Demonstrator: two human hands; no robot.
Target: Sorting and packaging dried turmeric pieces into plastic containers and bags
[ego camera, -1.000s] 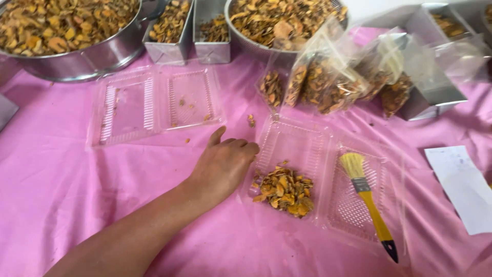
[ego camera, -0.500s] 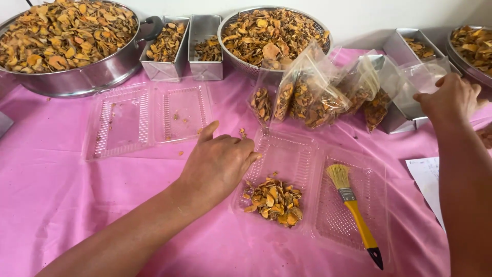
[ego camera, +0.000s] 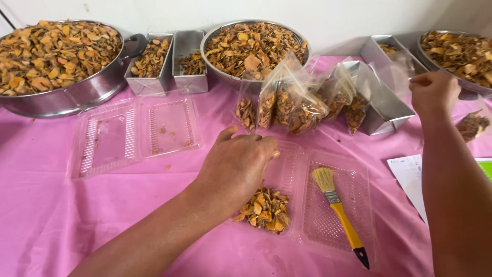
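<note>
Item: slices (ego camera: 265, 209), heaped in the near corner of the tray (ego camera: 287, 165). My left hand (ego camera: 237, 166) lay on it, fingers together; right hand (ego camera: 433, 93), well right, loosely curled, seemingly empty. Best swept gently with the brush (ego camera: 339, 205).

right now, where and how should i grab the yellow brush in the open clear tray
Take the brush by its yellow handle, near the middle, coming down from above with a pinch grip across its width. It lies flat in the right half of the clear hinged tray, bristles toward the bowls, black tip over the near rim. The handle is bare and slim; the left hand rests apart, by the dried slices.
</note>
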